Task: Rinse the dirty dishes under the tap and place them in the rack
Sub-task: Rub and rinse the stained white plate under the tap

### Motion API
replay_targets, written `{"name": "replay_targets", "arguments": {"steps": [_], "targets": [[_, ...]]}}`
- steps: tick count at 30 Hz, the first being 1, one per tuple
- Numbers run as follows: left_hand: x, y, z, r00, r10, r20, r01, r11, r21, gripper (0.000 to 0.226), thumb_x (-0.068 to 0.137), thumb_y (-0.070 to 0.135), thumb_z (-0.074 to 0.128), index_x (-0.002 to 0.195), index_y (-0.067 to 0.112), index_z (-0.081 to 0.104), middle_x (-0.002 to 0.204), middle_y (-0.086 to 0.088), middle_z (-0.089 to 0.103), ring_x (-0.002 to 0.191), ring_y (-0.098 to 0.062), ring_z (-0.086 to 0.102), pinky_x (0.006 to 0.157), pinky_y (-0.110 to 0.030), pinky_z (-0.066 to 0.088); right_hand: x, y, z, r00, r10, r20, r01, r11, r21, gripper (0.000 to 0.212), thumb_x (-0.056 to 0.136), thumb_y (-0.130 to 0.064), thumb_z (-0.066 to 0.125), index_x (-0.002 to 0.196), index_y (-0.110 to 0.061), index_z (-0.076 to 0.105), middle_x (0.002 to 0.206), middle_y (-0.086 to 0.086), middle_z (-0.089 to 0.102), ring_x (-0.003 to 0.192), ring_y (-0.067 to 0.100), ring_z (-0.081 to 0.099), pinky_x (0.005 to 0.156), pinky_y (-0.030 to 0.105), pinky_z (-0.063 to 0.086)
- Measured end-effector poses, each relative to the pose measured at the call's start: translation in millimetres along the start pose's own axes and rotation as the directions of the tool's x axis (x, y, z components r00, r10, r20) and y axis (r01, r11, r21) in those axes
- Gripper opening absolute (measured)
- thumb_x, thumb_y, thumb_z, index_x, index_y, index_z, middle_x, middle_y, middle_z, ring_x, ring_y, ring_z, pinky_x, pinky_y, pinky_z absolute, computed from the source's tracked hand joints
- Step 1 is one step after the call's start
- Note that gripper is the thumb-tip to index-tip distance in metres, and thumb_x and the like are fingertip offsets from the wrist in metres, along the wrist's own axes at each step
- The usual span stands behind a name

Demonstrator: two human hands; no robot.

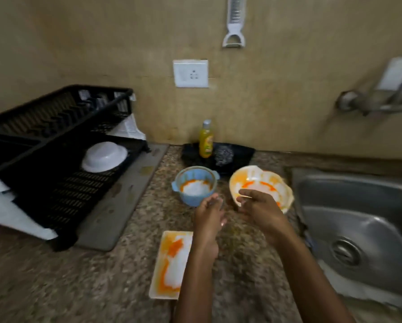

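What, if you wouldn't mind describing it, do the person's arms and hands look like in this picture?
Both forearms are bare as far as the frame shows, with no sleeve in view. The left hand and the right hand wear no gloves, and I can make out no watch, bracelet or ring, though motion blur softens the fingers.

We are looking down at a home kitchen: a speckled stone counter beside a steel sink with a wall tap, a black dish rack, a bottle of dish soap, a scouring pad, sauce-smeared dishes, and a peeler hanging above a wall socket.
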State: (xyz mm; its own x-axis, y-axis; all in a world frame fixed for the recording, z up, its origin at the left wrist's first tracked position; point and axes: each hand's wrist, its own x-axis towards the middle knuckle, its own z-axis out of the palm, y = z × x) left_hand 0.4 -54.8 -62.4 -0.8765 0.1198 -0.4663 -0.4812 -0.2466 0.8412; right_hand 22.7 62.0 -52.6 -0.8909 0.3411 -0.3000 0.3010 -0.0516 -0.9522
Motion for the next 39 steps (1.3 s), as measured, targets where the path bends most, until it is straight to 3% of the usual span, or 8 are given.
{"name": "replay_targets", "arguments": {"steps": [7, 10, 15, 23, 27, 31, 36, 39], "targets": [[17, -48, 73, 0.990, -0.034, -0.137, 0.047, 0.995, 0.092, 0.058, 0.098, 0.020, 0.054, 0.150, 0.014, 0.029, 0.149, -0.008, 0.040, 0.131, -0.026, 0.046, 0.105, -0.041, 0.044, 9, 33, -91, 0.970, 0.052, -0.237, -0.045, 0.998, 0.032, 0.032, 0.091, 0.009, 0.043, 0.121, 0.001, 0.052, 0.105, 0.015, 0.057, 0.068, 0.015, 0.053, 0.047, 0.018, 0.045], [36, -66, 99, 0.972, -0.042, -0.231, 0.063, 0.995, 0.083, 0.072, 0.097, 0.020, 0.057, 0.154, 0.015, 0.014, 0.155, -0.011, 0.031, 0.135, -0.031, 0.041, 0.107, -0.047, 0.042, 24, 39, -117, 0.952, 0.053, -0.303, -0.054, 0.999, 0.005, 0.017, 0.087, 0.007, 0.047, 0.101, 0.013, 0.055, 0.087, 0.024, 0.061, 0.074, 0.021, 0.051, 0.064, 0.031, 0.040], [69, -80, 117, 0.921, 0.005, -0.390, -0.007, 1.000, -0.005, 0.065, 0.095, 0.019, 0.058, 0.151, 0.008, 0.027, 0.149, -0.011, 0.041, 0.127, -0.033, 0.050, 0.100, -0.046, 0.048, 61, 35, -148, 0.980, 0.037, -0.194, -0.047, 0.998, -0.045, 0.028, 0.090, 0.009, 0.048, 0.116, 0.017, 0.048, 0.090, 0.011, 0.058, 0.091, 0.025, 0.053, 0.077, 0.037, 0.044], [80, -78, 131, 0.878, 0.018, -0.479, -0.024, 1.000, -0.008, 0.058, 0.097, 0.018, 0.055, 0.150, 0.013, 0.031, 0.146, -0.012, 0.044, 0.125, -0.032, 0.051, 0.099, -0.046, 0.048, 129, 50, -144, 0.991, 0.134, 0.027, -0.127, 0.976, -0.176, 0.034, 0.094, -0.015, 0.053, 0.127, -0.014, 0.052, 0.121, 0.009, 0.058, 0.101, 0.028, 0.062, 0.068, 0.044, 0.060], [74, -74, 128, 0.894, 0.003, -0.449, -0.044, 0.996, -0.080, 0.046, 0.098, 0.020, 0.054, 0.143, 0.014, 0.045, 0.138, -0.011, 0.054, 0.117, -0.032, 0.056, 0.086, -0.041, 0.051, 124, 52, -147, 0.991, 0.135, 0.013, -0.133, 0.987, -0.086, 0.035, 0.093, -0.008, 0.051, 0.127, -0.014, 0.054, 0.120, 0.009, 0.060, 0.099, 0.028, 0.062, 0.064, 0.042, 0.060], [62, -67, 135, 0.922, 0.077, -0.378, -0.105, 0.993, -0.053, 0.046, 0.098, 0.033, 0.052, 0.141, 0.019, 0.047, 0.136, -0.005, 0.056, 0.116, -0.028, 0.057, 0.095, -0.046, 0.050, 108, 41, -167, 0.992, 0.129, -0.003, -0.129, 0.986, 0.102, 0.024, 0.095, -0.004, 0.051, 0.116, -0.015, 0.056, 0.098, -0.001, 0.063, 0.085, 0.018, 0.064, 0.050, 0.027, 0.056], [48, -64, 170, 0.998, 0.051, -0.045, -0.059, 0.979, -0.193, 0.069, 0.088, 0.068, 0.044, 0.137, 0.021, 0.052, 0.130, -0.009, 0.063, 0.116, -0.044, 0.055, 0.080, -0.049, 0.052, 77, 19, -204, 0.984, 0.046, -0.171, -0.007, 0.975, 0.224, 0.022, 0.094, -0.004, 0.055, 0.112, -0.016, 0.054, 0.102, 0.004, 0.064, 0.089, 0.024, 0.066, 0.049, 0.027, 0.057], [42, -67, 205, 0.996, 0.018, 0.086, 0.003, 0.970, -0.242, 0.066, 0.092, 0.066, 0.030, 0.139, 0.023, 0.050, 0.133, -0.006, 0.062, 0.118, -0.031, 0.060, 0.091, -0.052, 0.053, 59, 20, -225, 0.955, 0.013, -0.297, 0.064, 0.967, 0.246, 0.028, 0.092, -0.002, 0.056, 0.119, -0.012, 0.053, 0.104, 0.009, 0.064, 0.087, 0.023, 0.067, 0.050, 0.027, 0.057]]}}
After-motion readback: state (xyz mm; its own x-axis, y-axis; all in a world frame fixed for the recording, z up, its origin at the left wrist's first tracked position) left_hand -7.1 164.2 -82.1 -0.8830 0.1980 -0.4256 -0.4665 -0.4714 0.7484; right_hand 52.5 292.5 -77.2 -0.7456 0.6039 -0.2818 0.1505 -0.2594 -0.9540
